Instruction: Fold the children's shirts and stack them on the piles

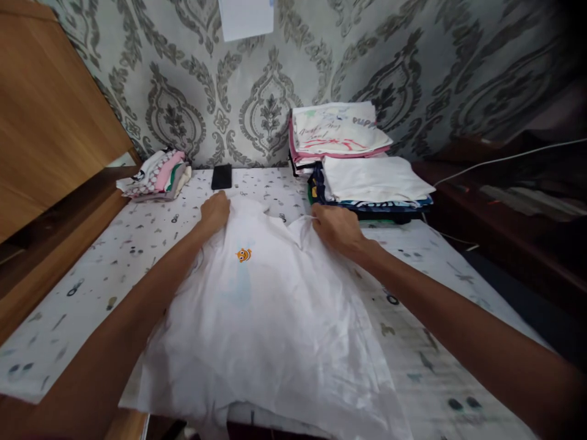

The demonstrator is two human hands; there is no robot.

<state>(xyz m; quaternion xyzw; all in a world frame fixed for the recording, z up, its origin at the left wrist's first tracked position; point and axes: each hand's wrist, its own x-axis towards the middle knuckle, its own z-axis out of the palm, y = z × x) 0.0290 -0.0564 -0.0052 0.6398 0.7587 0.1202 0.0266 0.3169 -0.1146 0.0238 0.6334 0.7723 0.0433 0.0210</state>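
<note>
A white T-shirt [270, 305] with a small orange fish print lies spread on the patterned table cover [92, 281]. My left hand [214, 211] grips the shirt's far left shoulder, fingers curled into the cloth. My right hand [337, 227] pinches the far right shoulder near the neckline. Both arms reach forward over the shirt.
A stack of folded clothes [362, 162] sits at the back right against the wallpapered wall. A smaller folded pile [158, 176] lies at the back left beside a black phone [222, 176]. A wooden board [46, 110] stands at the left. A dark shelf with a white cable [504, 160] is on the right.
</note>
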